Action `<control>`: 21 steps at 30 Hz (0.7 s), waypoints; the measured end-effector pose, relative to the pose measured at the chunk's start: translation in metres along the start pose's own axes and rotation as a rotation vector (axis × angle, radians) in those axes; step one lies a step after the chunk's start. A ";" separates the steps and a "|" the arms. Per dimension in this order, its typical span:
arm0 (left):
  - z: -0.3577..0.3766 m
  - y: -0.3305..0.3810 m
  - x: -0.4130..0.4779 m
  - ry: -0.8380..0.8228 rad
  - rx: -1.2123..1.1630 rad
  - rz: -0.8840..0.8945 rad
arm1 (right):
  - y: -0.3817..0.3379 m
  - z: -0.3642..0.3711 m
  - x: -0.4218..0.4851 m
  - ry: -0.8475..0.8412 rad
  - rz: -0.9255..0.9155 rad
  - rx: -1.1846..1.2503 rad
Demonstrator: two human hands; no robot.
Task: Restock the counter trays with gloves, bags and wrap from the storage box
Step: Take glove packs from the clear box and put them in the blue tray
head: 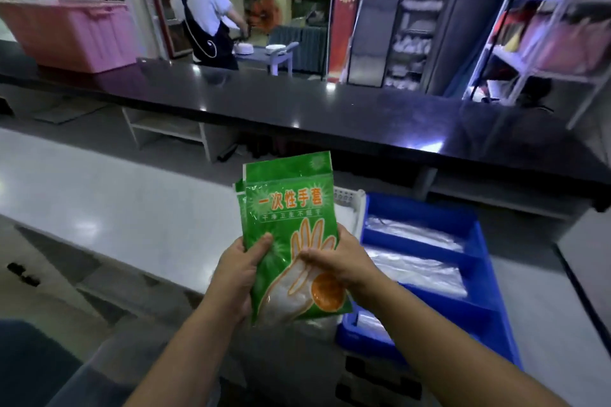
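Packs [287, 235] of green disposable gloves, several stacked, stand upright in front of the chest, long axis vertical and header edge up, left hand [236, 274] clamped on their lower left edge and right hand [337, 261] pinching the front, probably squaring them for the white tray [350, 200] beside the blue tray [469, 274].

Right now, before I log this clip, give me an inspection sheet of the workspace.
Surface: pale counter, mostly bare; dark raised ledge behind it.
Job's things: stack of green glove packets held upright; blue tray with clear plastic in its compartments; white basket beside it.
Clutter: pink bin on the ledge.
Hands: left hand and right hand both grip the packets.
Cables: nothing seen.
Surroundings: a person in an apron beyond the ledge; shelving to the right.
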State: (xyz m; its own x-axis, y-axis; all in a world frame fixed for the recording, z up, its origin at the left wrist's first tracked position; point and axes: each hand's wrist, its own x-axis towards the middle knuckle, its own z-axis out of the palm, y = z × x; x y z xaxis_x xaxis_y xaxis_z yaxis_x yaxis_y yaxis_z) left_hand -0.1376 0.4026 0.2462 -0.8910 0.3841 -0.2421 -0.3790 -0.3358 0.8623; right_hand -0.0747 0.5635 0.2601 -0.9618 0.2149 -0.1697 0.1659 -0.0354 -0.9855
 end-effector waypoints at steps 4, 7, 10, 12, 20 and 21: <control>0.073 -0.021 0.023 -0.068 -0.001 0.040 | -0.002 -0.079 0.006 -0.056 0.058 0.105; 0.125 -0.044 0.045 -0.131 0.038 0.025 | -0.004 -0.141 0.009 0.043 -0.007 0.025; 0.169 -0.068 0.068 -0.142 0.221 0.027 | -0.012 -0.200 0.010 0.162 -0.086 -0.087; 0.190 -0.087 0.084 -0.116 0.369 0.068 | -0.018 -0.239 0.009 0.242 -0.124 -0.173; 0.232 -0.140 0.146 -0.355 1.530 0.355 | -0.018 -0.353 -0.005 0.437 -0.097 -0.409; 0.239 -0.143 0.155 -0.404 1.622 0.366 | -0.016 -0.361 -0.008 0.462 -0.089 -0.405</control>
State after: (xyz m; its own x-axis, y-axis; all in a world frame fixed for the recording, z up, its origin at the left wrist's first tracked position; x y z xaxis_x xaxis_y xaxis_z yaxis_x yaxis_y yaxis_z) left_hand -0.1620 0.7157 0.1912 -0.6553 0.7540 -0.0448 0.6650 0.6040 0.4393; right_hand 0.0092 0.9143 0.2776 -0.7969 0.6037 0.0204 0.2466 0.3560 -0.9014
